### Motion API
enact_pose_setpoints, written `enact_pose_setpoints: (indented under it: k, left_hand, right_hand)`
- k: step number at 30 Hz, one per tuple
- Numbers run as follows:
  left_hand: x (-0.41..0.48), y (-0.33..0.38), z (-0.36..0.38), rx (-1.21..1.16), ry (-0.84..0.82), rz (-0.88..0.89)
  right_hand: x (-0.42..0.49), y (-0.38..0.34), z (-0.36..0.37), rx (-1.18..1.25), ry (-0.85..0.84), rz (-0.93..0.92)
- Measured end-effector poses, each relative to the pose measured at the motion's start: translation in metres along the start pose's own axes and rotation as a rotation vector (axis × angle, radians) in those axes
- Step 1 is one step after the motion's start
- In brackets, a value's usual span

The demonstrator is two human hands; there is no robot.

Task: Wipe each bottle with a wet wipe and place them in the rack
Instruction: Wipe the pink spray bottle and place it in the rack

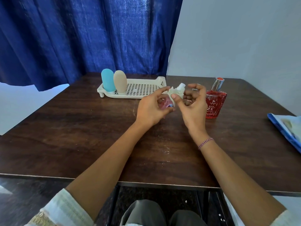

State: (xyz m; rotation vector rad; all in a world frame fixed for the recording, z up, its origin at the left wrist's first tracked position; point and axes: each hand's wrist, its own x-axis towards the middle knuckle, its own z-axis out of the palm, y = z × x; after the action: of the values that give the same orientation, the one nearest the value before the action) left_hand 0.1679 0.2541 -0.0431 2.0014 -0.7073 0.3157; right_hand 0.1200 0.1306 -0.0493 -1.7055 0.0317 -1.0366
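Note:
My left hand [150,109] grips a small pink bottle [164,102] with a white cap [181,86], held above the table's middle. A crumpled white wet wipe [173,92] is wrapped around the bottle's upper part. My right hand [193,106] pinches the wipe, its thumb pressing on it and its fingers curled. The white perforated rack [143,88] stands behind my hands, with a blue bottle [107,80] and a beige bottle [120,81] upright at its left end. A red perfume bottle [215,101] with a silver-and-red cap stands on the table just right of my right hand.
The dark wooden table [81,128] carries everything. A blue packet [288,128] lies at the table's right edge. A blue curtain [89,33] hangs behind the table and a pale wall stands at the right. My knees show below the front edge.

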Motion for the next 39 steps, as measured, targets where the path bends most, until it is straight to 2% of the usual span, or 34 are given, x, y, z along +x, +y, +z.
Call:
enact_pose_setpoints:
  k: [4,9,17,25,29,34,39]
  left_hand:
    - [-0.001,-0.002,0.002,0.320,0.061,0.139]
    - [0.001,-0.006,0.002,0.385,0.122,0.174]
    - [0.005,-0.007,-0.002,0.095,0.142,0.075]
    - [0.006,-0.009,-0.002,-0.434,-0.082,0.043]
    - [0.008,-0.009,-0.003,-0.585,-0.134,-0.029]
    - [0.010,-0.008,-0.005,-0.759,-0.152,-0.127]
    - [0.014,-0.009,-0.006,-0.967,-0.067,-0.210]
  right_hand:
    - [0.000,0.001,0.001,0.070,-0.013,0.076]
    - [0.000,0.003,0.002,0.133,-0.029,0.086]
    - [0.002,0.002,0.001,0.110,-0.058,-0.012]
    - [0.002,-0.008,-0.001,0.228,0.029,-0.033]
    - [0.000,-0.010,0.000,0.053,0.017,-0.131]
    - [-0.002,-0.008,0.001,-0.045,-0.041,-0.226]
    - [-0.005,-0.003,0.005,-0.176,-0.198,-0.323]
